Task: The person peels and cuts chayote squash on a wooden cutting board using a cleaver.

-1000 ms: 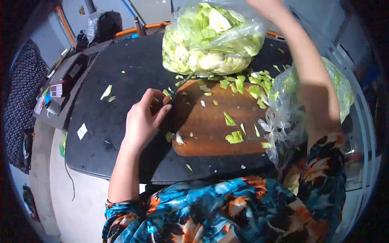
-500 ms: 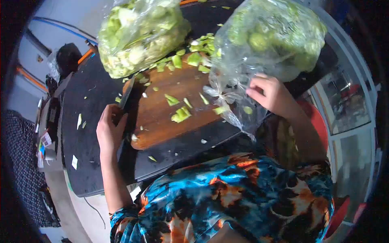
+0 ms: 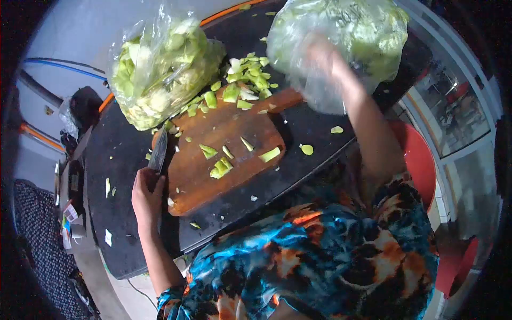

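Observation:
My left hand (image 3: 148,193) is closed around a knife (image 3: 159,152), whose blade points away from me along the left edge of the wooden cutting board (image 3: 224,152). Blurred by motion, my right hand (image 3: 320,53) is at the clear plastic bag (image 3: 368,45) of green vegetables at the back right. I cannot tell whether its fingers are inside the bag or over its plastic. Several cut green pieces (image 3: 221,168) lie on the board, with more chopped pieces (image 3: 250,74) heaped behind it.
Another clear bag (image 3: 160,80) of cut pale-green vegetables stands at the back left. Scraps dot the black table (image 3: 125,224). A red tub (image 3: 418,160) sits below the table's right edge.
My right hand has moved up and away from the bag's twisted end to its body. The right bag has shifted back, uncovering the board's handle. My left hand keeps the knife.

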`<state>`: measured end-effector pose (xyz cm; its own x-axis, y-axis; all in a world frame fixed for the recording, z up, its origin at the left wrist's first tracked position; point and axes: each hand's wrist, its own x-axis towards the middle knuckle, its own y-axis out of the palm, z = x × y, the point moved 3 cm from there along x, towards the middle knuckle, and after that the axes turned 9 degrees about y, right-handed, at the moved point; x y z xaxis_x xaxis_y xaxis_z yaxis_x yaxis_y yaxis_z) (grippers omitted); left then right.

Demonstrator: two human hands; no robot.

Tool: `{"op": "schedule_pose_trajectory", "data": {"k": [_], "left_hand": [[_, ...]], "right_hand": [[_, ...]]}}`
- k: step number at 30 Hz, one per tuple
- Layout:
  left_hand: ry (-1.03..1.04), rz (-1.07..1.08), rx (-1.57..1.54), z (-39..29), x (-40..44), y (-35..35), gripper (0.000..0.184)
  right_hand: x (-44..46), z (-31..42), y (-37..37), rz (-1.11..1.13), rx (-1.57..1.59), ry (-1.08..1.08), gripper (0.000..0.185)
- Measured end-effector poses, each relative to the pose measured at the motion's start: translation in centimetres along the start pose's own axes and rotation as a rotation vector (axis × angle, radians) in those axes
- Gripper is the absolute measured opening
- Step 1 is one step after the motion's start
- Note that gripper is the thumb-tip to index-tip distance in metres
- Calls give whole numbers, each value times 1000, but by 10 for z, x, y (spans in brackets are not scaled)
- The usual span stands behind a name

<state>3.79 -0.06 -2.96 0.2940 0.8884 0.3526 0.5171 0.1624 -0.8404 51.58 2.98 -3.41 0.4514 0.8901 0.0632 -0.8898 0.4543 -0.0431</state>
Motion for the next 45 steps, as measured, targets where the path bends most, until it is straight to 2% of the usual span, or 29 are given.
{"op": "schedule_pose_trajectory", "data": {"k": [1, 4, 7, 10, 11, 14, 16, 18, 21, 23, 25, 26, 28, 29, 32, 33, 34, 36, 38, 40, 42, 44, 45], "left_hand": [[1, -3, -18, 3, -2, 1, 26], [25, -23, -65, 8, 2, 4, 26], [9, -7, -94, 11, -1, 3, 26], [-1, 22, -144, 9, -2, 0, 26], [35, 13, -118, 14, -3, 2, 25], [-43, 35, -194, 15, -4, 4, 24], [-34, 43, -173, 5, -4, 4, 25], [-14, 39, -185, 9, -4, 4, 25], [16, 37, -165, 14, -2, 6, 24], [21, 47, -175, 15, -2, 6, 24], [20, 70, -217, 12, -2, 7, 24], [11, 62, -181, 11, -3, 6, 24], [-4, 33, -110, 7, -2, 4, 24], [-22, 29, -136, 5, -1, 4, 25], [-69, 53, -183, 5, -2, 7, 25], [-71, 59, -176, 8, -1, 7, 25], [-74, 59, -167, 12, 0, 7, 24], [-82, 34, -179, 16, -1, 6, 25], [-71, 26, -179, 16, -2, 8, 26], [-34, 21, -161, 12, 1, 6, 28], [-36, 5, -185, 14, 0, 8, 29], [-77, 26, -180, 15, -2, 6, 29], [-117, 48, -170, 14, -2, 4, 30]], "right_hand": [[5, 24, -12, -217, -320, -129, 29], [70, 4, -43, -346, -824, -889, 26], [80, -11, -57, -284, -1079, -379, 25], [64, -15, -83, -318, -387, 25, 26], [46, -14, -83, -350, -853, -184, 27], [-9, -13, -83, -436, -1240, -351, 41], [-22, 6, -73, -150, -1409, 104, 44], [-43, 18, -54, 24, -1404, 168, 43], [-23, 0, -51, 170, -1071, -264, 41], [-4, 11, -39, 201, -989, -837, 39], [3, 4, -33, 233, -1098, -858, 41], [4, -4, -32, 246, -1254, -591, 44], [19, -24, -35, 52, -1197, -337, 38], [35, -53, -38, -135, -993, -353, 31], [48, -63, -36, -261, -573, -166, 45], [61, -57, -40, -345, -789, -144, 49], [71, -50, -40, -426, -1002, -127, 54], [61, -28, -31, -386, -930, -239, 58], [67, -30, -34, -388, -1023, -276, 60], [101, -47, -45, -438, -1275, -252, 59], [135, -69, -51, -513, -1465, -434, 52], [136, -61, -33, -471, -1564, -446, 42], [141, -45, -23, -393, -1573, -373, 37]]}}
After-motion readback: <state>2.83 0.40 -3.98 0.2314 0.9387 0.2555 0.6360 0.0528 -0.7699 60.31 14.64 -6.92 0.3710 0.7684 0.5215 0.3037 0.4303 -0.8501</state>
